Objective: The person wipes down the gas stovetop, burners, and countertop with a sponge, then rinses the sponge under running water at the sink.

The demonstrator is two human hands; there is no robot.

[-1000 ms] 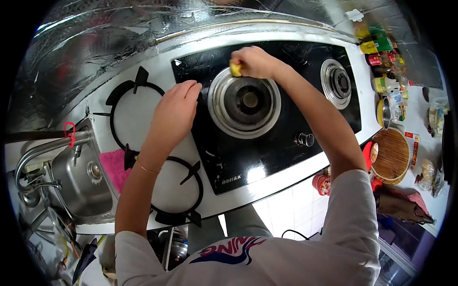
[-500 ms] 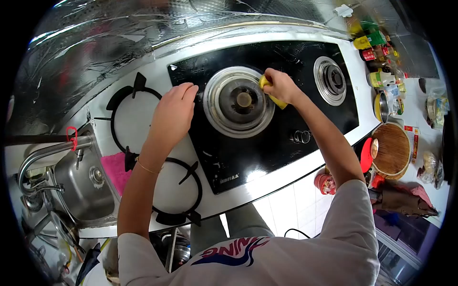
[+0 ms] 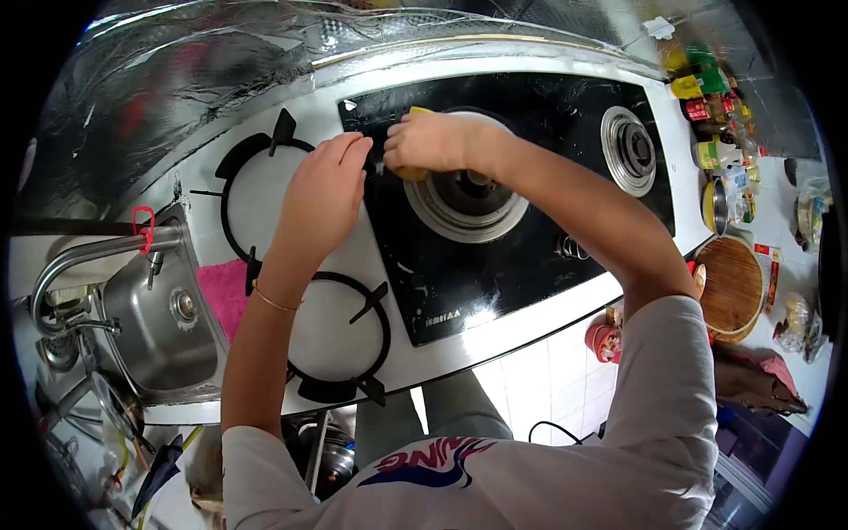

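Observation:
My right hand (image 3: 437, 143) is closed round a yellow sponge (image 3: 413, 173), of which only the edges show. It presses at the left rim of the big gas burner (image 3: 468, 221), whose ringed steel dish and dark centre sit in the black glass hob (image 3: 556, 106). Beside the hob's left edge is my left hand (image 3: 322, 190), back up, its fingers bent and pressed together. What lies beneath those fingers, if anything, is hidden. White marks spot the glass around the burner.
Two black pan supports (image 3: 231, 208) lie on the white counter left of the hob, near a pink cloth (image 3: 223, 287) and a steel sink (image 3: 163, 340). A smaller burner (image 3: 629, 152) is at right. Bottles, jars and a wooden board (image 3: 735, 287) stand beyond.
My right hand has moved left with the sponge, from the burner's right rim across to its left rim. My left hand stays by the hob's edge. The view has shifted slightly.

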